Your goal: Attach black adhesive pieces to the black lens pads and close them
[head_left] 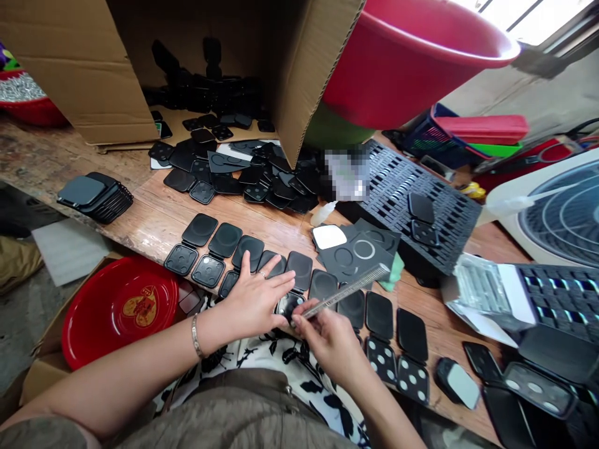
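- Along the near edge of the wooden table (150,198), a row of open black cases (299,269) runs from left to right, lids on the far side and bases on the near side.
- The left hand (253,296) lies palm down with its fingers spread over the middle of the row, fingertips on or just above the lids; it grasps nothing that shows. A bracelet (195,337) circles its wrist.
- The right hand (327,333) pinches the near end of a thin metal strip (350,289) between thumb and fingers, closed around it. The strip slants up and away to the right, over the lids.
- Between the two hands sits one dotted base (289,304), partly covered; whether the strip touches it I cannot tell.
- Beyond the row, dark sheets (346,255) lie with a white piece (330,236) on them.
- Farther back, a loose black pile (248,174) spills from a cardboard box (70,68).
- Left of the row stands a stack of cases (96,196); below it is a red basin (100,312).
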The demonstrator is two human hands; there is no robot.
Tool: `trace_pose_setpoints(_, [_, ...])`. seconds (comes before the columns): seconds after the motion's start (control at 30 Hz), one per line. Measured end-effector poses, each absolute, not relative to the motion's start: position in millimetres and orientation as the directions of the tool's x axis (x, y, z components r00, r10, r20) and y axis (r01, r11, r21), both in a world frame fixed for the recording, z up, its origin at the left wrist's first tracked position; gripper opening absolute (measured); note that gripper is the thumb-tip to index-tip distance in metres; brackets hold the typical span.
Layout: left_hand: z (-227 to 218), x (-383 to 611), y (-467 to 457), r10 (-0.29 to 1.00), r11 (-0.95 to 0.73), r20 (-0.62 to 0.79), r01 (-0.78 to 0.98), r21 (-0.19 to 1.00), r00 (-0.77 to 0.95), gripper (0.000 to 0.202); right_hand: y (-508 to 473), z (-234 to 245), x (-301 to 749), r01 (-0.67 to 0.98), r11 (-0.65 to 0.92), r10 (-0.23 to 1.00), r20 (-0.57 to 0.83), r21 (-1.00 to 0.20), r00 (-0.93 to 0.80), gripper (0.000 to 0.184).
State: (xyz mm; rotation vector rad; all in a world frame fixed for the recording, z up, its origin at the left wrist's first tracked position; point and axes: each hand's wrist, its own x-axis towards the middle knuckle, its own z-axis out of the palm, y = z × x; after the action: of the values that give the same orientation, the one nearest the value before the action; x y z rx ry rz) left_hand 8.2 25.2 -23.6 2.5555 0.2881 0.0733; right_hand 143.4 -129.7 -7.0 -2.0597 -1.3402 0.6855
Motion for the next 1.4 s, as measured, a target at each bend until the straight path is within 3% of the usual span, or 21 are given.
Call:
trace_pose_setpoints(0.17, [-22,8,26,0.207,-0.787,-0.054,0.199,0.583,0.977,0.064,-129,-6,140,0.596,-0.225,0.908,0.057,-0.771,0.416,0.017])
trace_pose_setpoints(0.33, [-22,10,24,0.239,-0.754,-0.085,0.24,0.611,0.967,0.102,-103,-17,139,0.669,-0.17,0.905,0.155,-0.723,0.397,0.011])
trace_pose_setpoints(0.43, [-23,11,24,0.232,-0.747,-0.082,0.232,0.624,0.969,0.112,-95,-21,137,0.735,-0.142,0.918,0.188,-0.664,0.348,0.012])
trace_pose_setpoints(0.57, [-23,12,25,0.241,-0.734,-0.078,0.234,0.637,0.967,0.11,-92,-17,138,0.77,-0.142,0.95,0.132,-0.622,0.282,0.017])
trace_pose_setpoints(0.83, [-18,12,25,0.246,-0.76,-0.132,0.275,0.589,0.96,0.102,-100,-8,142,0.684,-0.183,0.969,-0.015,-0.706,0.245,0.016])
trace_pose_setpoints(1.07, [-22,9,26,0.219,-0.782,-0.078,0.223,0.582,0.973,0.08,-114,-13,140,0.702,-0.096,0.945,0.157,-0.705,0.287,0.014])
trace_pose_setpoints(1.2, [-22,9,26,0.205,-0.811,-0.062,0.205,0.548,0.977,0.066,-113,-15,140,0.723,-0.103,0.949,0.149,-0.683,0.276,0.015])
trace_pose_setpoints(1.4, [-21,9,26,0.206,-0.812,-0.071,0.211,0.544,0.976,0.066,-115,-11,146,0.68,-0.14,0.946,0.106,-0.72,0.306,0.015])
